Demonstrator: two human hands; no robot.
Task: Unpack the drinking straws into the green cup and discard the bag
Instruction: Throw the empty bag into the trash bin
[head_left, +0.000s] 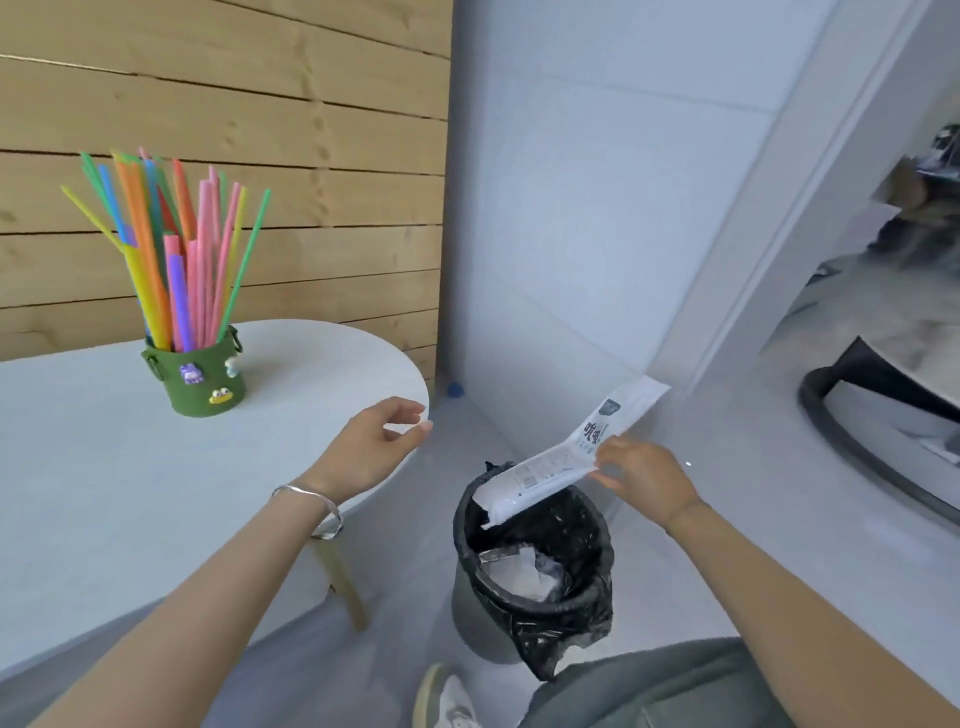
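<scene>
The green cup (200, 382) stands on the white table (93, 499), full of colourful drinking straws (176, 260) that fan upward. My right hand (641, 475) grips the long white empty bag (566, 452) near its middle. The bag's lower end dips into the mouth of the bin (524, 577), which is lined with a black bag and sits on the floor right of the table. My left hand (371, 449) hovers over the table's right edge, fingers loosely curled and apart, holding nothing. A silver bracelet circles that wrist.
A wooden slat wall rises behind the table, a grey wall to its right. Crumpled waste lies inside the bin. My knee and a shoe (449, 701) are at the bottom. A dark round base (872, 441) stands at the right.
</scene>
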